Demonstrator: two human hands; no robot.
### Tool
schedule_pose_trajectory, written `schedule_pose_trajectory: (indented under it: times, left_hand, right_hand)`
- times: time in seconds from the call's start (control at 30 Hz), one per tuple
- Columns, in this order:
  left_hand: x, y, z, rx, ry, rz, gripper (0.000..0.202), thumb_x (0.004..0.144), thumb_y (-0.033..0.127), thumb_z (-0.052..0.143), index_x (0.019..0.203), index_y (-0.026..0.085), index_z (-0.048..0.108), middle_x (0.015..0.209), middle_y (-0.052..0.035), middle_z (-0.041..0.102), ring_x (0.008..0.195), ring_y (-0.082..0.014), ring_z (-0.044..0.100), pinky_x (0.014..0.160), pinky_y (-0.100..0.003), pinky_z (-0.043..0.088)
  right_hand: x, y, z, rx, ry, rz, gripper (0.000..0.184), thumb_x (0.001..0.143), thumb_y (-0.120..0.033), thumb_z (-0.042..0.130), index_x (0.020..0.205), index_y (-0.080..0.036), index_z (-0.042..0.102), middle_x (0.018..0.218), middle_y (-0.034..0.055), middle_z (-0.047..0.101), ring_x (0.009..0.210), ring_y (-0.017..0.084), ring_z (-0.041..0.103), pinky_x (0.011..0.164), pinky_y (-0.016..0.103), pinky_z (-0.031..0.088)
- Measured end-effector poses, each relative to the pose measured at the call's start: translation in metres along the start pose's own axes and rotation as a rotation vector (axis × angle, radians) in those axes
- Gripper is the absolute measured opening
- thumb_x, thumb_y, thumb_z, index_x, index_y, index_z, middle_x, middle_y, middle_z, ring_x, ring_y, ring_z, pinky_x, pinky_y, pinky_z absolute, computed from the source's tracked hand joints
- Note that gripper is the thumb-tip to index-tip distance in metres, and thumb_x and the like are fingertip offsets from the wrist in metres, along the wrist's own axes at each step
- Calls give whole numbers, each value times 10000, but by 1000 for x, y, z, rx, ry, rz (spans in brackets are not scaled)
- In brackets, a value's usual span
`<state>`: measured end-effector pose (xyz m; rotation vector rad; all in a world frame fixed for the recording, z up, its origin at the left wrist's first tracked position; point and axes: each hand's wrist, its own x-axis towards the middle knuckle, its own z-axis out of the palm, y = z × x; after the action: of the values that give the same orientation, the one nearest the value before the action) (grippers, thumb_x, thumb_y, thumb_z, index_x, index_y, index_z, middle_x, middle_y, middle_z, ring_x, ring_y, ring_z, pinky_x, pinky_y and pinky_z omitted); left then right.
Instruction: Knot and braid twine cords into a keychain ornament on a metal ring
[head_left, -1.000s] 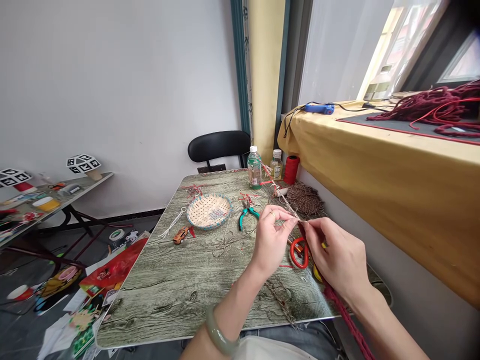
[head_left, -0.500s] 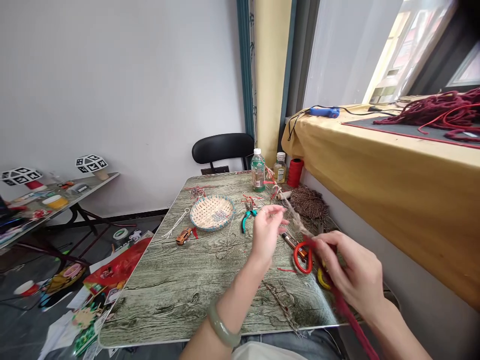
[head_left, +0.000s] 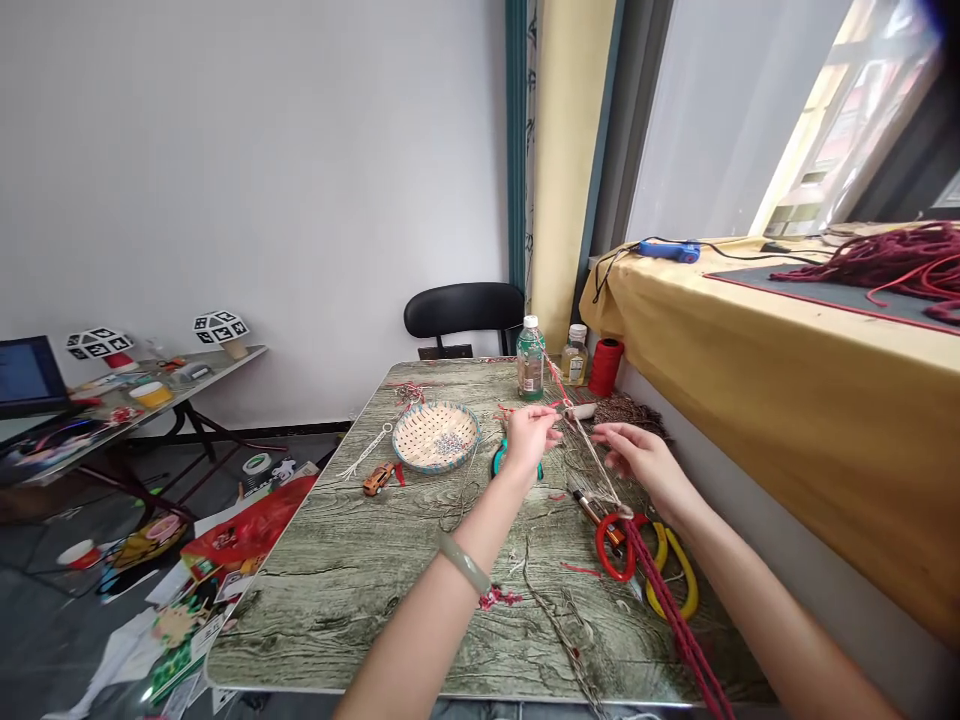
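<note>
A beige cord [head_left: 594,452] stretches from near the green-labelled bottle down toward me, joined at a knot to dark red cords [head_left: 671,605]. My left hand [head_left: 527,443] is just left of it, thumb and fingertips drawn together; anything between them is too small to make out. Across the cord, my right hand [head_left: 646,468] has its fingers stretched toward it, apart from the dark red cords. Below lie red-handled scissors [head_left: 616,548] and a yellow-handled tool [head_left: 686,585]. Teal-handled pliers [head_left: 498,458] are partly hidden behind my left hand.
On the table [head_left: 360,600] stand a woven basket [head_left: 409,455] with small beads, a toy car [head_left: 379,480], a bottle [head_left: 530,360], a jar [head_left: 575,357] and a red thread spool [head_left: 606,368]. A raised yellow-draped surface [head_left: 720,350] borders the right side.
My right hand has let go of the dark red cord and moved up and left beside the beige cord. My left fingertips have drawn together. The view has shifted slightly.
</note>
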<state>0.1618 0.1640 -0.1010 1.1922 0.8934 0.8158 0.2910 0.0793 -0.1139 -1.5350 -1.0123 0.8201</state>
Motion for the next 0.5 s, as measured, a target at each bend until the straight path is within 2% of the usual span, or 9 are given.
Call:
schedule_pose_trajectory:
  times: [0.1, 0.3, 0.5]
  left_hand:
    - [6, 1, 0, 9, 0, -26, 300, 841, 287, 499, 1106, 147, 505, 1095, -81, 545, 913, -193, 563, 762, -393, 481]
    - [8, 9, -4, 32, -97, -45, 300, 845, 302, 490, 1099, 144, 509, 1076, -80, 553, 893, -188, 569, 749, -385, 485]
    - [8, 16, 1, 123, -166, -95, 294, 843, 302, 495, 1089, 142, 516, 1076, -80, 554, 897, -188, 568, 753, -386, 483]
  right_hand:
    - [17, 2, 12, 96, 7, 24, 243, 866, -279, 495, 1069, -154, 536, 1049, 62, 574, 823, 161, 589, 687, 343, 501]
    - [27, 4, 29, 265, -71, 70, 253, 863, -278, 501, 1079, -151, 536, 1060, 65, 575, 858, 174, 588, 719, 367, 495]
    - [25, 3, 29, 356, -11, 107, 267, 864, -281, 499, 1097, -154, 524, 1067, 67, 570, 860, 176, 587, 718, 368, 496]
